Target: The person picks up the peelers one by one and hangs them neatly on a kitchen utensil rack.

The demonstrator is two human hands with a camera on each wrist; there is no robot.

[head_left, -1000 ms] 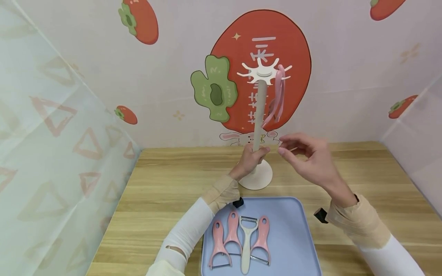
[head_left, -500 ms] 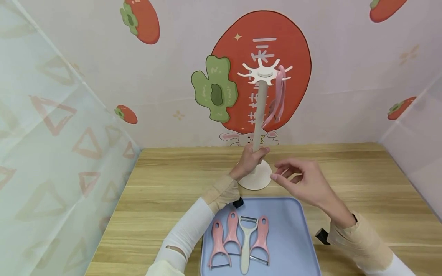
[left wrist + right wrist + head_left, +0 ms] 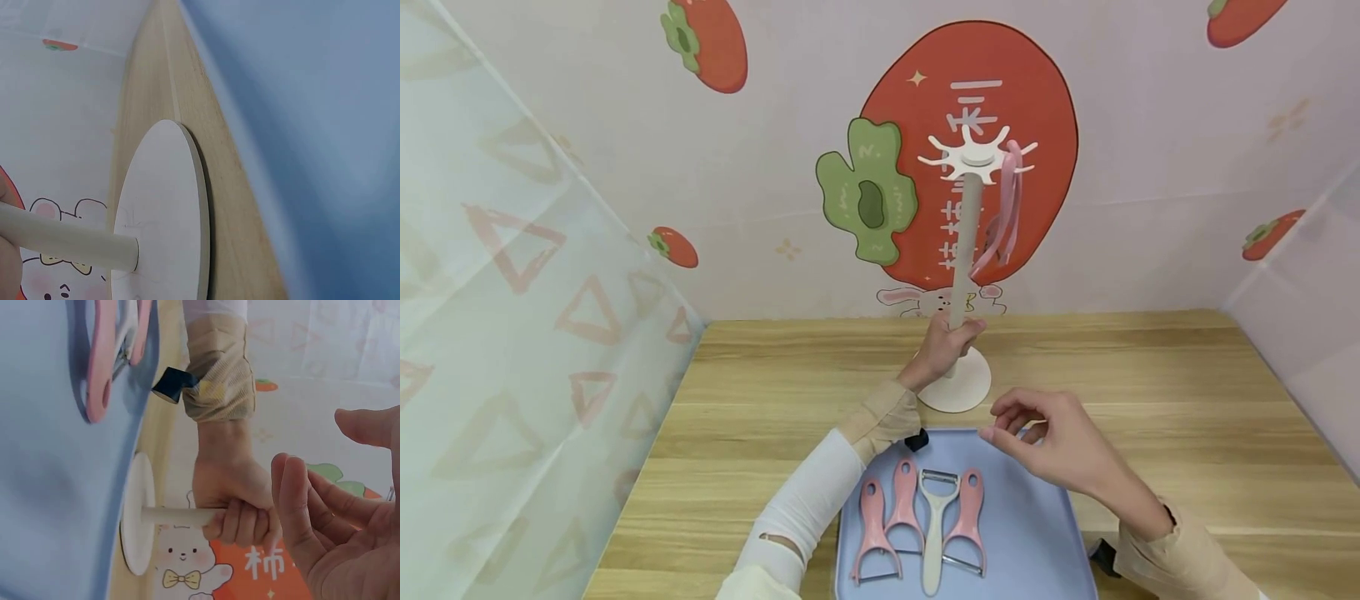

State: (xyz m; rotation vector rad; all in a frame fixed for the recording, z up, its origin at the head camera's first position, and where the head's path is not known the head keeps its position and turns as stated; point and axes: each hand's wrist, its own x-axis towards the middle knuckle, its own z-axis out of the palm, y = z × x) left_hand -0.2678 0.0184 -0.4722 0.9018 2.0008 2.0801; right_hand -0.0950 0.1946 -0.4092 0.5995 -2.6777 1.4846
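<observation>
My left hand (image 3: 942,346) grips the lower pole of a white hook stand (image 3: 967,250), just above its round base. From a right-hand hook of the stand's top hang pink peelers (image 3: 1009,204), overlapping one another. My right hand (image 3: 1063,446) hovers over the back right of a blue tray (image 3: 1037,542), fingers loosely bent, thumb apart, nothing held. Lying side by side in the tray are three pink peelers (image 3: 970,500) and a white peeler (image 3: 934,533). In the right wrist view, the fist round the pole (image 3: 181,516) shows past the right hand's fingers.
A wooden table (image 3: 760,400) bears the tray and the stand base (image 3: 958,392), which stands just behind the tray. A wall sheet (image 3: 775,183) printed with persimmons rises behind. Black camera mounts (image 3: 1103,557) stick out at both wrists.
My right hand has come down and toward me, from beside the stand's pole to over the tray's back right part. My left hand keeps its grip on the pole.
</observation>
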